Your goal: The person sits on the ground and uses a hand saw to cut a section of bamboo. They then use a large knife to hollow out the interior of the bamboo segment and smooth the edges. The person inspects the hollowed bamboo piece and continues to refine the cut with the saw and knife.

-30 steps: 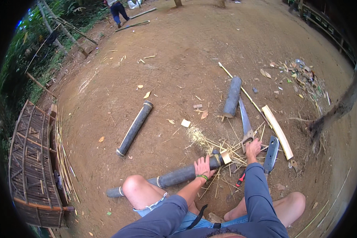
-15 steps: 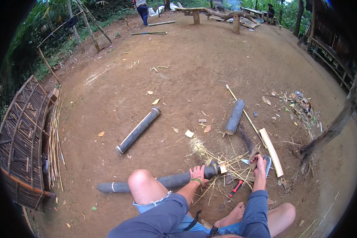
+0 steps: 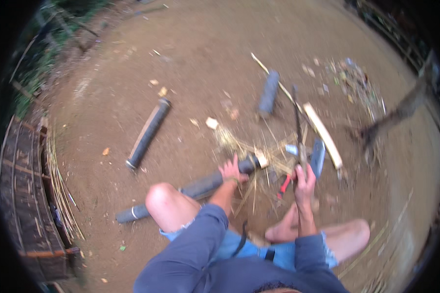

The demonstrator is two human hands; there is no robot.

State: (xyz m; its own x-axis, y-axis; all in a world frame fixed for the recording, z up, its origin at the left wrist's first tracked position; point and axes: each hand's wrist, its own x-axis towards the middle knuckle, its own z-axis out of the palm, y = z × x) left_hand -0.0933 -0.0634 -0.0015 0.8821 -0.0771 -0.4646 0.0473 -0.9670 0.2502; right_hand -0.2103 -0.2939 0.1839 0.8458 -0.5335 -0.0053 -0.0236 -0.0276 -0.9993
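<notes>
"Two hands are in view; what is met first from the left?"

"A long dark tube. It is laid on the ground with its long axis slanted, the left end nearer the body and the right end farther forward. It is crossed by the left knee. Well forward, a shorter dark tube is left untouched."

"And the left hand?"

"It is rested on the long tube, toward the right end, with the fingers spread; whether the thumb is tucked beneath cannot be told. At that end a pale piece of wood is seen."

"What is found farther right?"

"A red-handled tool, then the right hand. A saw is gripped there by its handle, the fingers closed. The blade is pointed forward, at a steep angle to the tube's axis."

"So which hand is nearer the tube?"

"The left, by contact. From the right fingers, the pale end is reached leftward and slightly forward. Just right of them a broad knife is laid."
</notes>
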